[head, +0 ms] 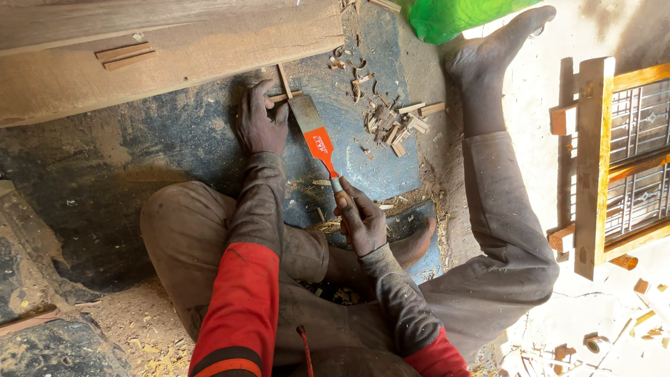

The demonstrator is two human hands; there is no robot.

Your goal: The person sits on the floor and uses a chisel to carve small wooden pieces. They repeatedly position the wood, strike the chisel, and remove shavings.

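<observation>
I sit on the floor with my legs spread. My right hand (360,222) grips the wooden handle of a wide chisel (315,136) whose steel blade has an orange-red lower part. Its edge rests at a thin wooden strip (285,82) that lies on the dark mat (188,132). My left hand (259,120) presses flat on the mat beside the blade, its fingertips on the strip's end. A large wooden plank (174,56) lies just beyond the strip.
Wood chips and short offcuts (398,122) are scattered right of the chisel. My outstretched foot (492,49) points toward a green bag (453,14). A wooden window frame with a metal grille (614,160) stands at the right. Two small sticks (124,56) lie on the plank.
</observation>
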